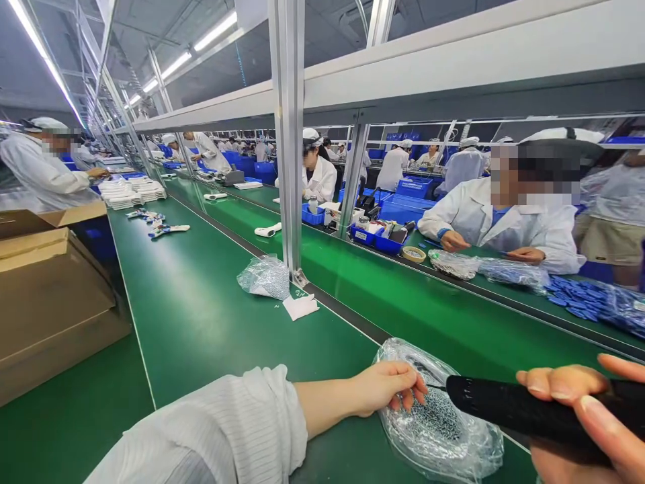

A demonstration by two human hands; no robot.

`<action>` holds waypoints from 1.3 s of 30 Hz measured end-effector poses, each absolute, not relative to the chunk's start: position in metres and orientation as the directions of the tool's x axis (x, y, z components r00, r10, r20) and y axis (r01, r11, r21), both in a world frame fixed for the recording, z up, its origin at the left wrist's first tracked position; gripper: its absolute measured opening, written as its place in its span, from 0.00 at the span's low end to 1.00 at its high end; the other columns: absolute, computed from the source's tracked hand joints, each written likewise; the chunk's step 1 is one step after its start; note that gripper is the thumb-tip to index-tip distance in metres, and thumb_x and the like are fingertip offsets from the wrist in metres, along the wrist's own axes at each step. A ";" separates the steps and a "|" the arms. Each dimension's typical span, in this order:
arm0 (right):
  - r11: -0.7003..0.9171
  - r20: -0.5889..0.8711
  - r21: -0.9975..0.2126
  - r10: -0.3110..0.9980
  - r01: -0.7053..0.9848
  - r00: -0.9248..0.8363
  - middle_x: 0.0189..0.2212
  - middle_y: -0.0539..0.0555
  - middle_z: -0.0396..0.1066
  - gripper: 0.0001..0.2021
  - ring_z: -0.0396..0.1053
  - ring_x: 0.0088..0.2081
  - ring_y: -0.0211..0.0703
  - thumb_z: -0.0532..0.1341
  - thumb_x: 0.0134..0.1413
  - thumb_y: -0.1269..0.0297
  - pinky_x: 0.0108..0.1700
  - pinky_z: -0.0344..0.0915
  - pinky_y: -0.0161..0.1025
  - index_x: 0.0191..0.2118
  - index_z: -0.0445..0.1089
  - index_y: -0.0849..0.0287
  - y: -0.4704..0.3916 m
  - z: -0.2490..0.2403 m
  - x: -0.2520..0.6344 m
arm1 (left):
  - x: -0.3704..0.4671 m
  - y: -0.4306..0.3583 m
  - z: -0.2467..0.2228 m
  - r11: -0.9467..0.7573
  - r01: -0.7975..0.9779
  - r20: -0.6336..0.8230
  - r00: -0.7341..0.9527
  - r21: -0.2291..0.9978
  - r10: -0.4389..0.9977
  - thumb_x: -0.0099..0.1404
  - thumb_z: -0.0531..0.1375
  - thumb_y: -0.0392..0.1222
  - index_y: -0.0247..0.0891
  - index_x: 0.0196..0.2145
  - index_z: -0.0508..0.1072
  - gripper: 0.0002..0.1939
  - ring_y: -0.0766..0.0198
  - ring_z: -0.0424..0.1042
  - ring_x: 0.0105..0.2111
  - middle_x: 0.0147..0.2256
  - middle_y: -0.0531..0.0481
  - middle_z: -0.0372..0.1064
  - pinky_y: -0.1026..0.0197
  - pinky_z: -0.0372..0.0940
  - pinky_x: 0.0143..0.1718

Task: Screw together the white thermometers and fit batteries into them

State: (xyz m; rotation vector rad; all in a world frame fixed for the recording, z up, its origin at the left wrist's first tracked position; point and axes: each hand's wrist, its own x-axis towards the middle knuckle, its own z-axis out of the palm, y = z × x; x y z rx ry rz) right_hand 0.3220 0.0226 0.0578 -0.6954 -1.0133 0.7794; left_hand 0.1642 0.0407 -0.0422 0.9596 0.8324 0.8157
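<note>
My right hand (579, 396) is wrapped round a black electric screwdriver (514, 407), which points left. Its thin bit reaches the fingertips of my left hand (388, 388). Those fingers are pinched together at the bit's tip; whatever they hold is too small to make out. Under both lies an open clear plastic bag (484, 447) with a heap of tiny metal screws (438, 413) in it. My left hand hangs over the bag's left side.
Beyond stand another bag of small parts (269, 279), a white paper (301, 306) and a metal post (289, 148). White-and-blue pieces (168, 230) lie farther left, near a cardboard box (55, 289). Across the green belt (347, 279), a co-worker (504, 222) handles parts beside blue pieces (577, 296).
</note>
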 end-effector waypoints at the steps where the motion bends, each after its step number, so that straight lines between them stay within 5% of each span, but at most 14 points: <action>1: 0.544 0.470 -0.801 0.830 -0.249 0.301 0.21 0.48 0.62 0.22 0.59 0.26 0.45 0.67 0.31 0.68 0.36 0.61 0.46 0.39 0.69 0.51 0.020 0.060 0.319 | 0.164 0.040 -0.041 0.353 -0.215 -0.229 0.449 0.911 0.864 0.56 0.58 0.57 0.33 0.28 0.66 0.21 0.74 0.58 0.19 0.25 0.52 0.65 0.65 0.46 0.21; 7: 0.431 0.349 -0.866 0.884 -0.253 0.311 0.24 0.48 0.62 0.22 0.62 0.30 0.46 0.68 0.31 0.67 0.37 0.61 0.48 0.40 0.69 0.50 0.012 0.066 0.309 | 0.164 0.041 -0.042 0.358 -0.236 -0.206 0.493 0.903 0.845 0.51 0.60 0.62 0.34 0.27 0.64 0.24 0.73 0.58 0.20 0.24 0.53 0.64 0.65 0.47 0.22; 19: 0.501 0.435 -0.849 0.843 -0.170 0.316 0.24 0.50 0.63 0.20 0.62 0.30 0.46 0.65 0.34 0.67 0.36 0.65 0.47 0.40 0.68 0.52 0.008 0.069 0.302 | 0.164 0.042 -0.046 0.329 -0.232 -0.172 0.513 0.915 0.841 0.49 0.60 0.64 0.35 0.26 0.61 0.27 0.74 0.58 0.20 0.23 0.55 0.63 0.65 0.47 0.23; 29: 0.453 0.365 -0.870 0.857 -0.194 0.363 0.25 0.51 0.60 0.18 0.64 0.27 0.49 0.64 0.38 0.53 0.29 0.66 0.53 0.37 0.64 0.53 0.016 0.062 0.313 | 0.164 0.043 -0.046 0.332 -0.230 -0.175 0.516 0.915 0.838 0.50 0.60 0.64 0.35 0.26 0.61 0.26 0.74 0.58 0.19 0.23 0.55 0.63 0.65 0.47 0.22; 39: 0.468 0.391 -0.845 0.871 -0.260 0.297 0.25 0.50 0.62 0.20 0.62 0.31 0.44 0.67 0.35 0.67 0.37 0.64 0.45 0.40 0.67 0.55 0.010 0.064 0.303 | 0.164 0.043 -0.045 0.345 -0.233 -0.186 0.512 0.909 0.839 0.50 0.60 0.63 0.35 0.26 0.61 0.25 0.75 0.58 0.19 0.22 0.56 0.63 0.66 0.46 0.21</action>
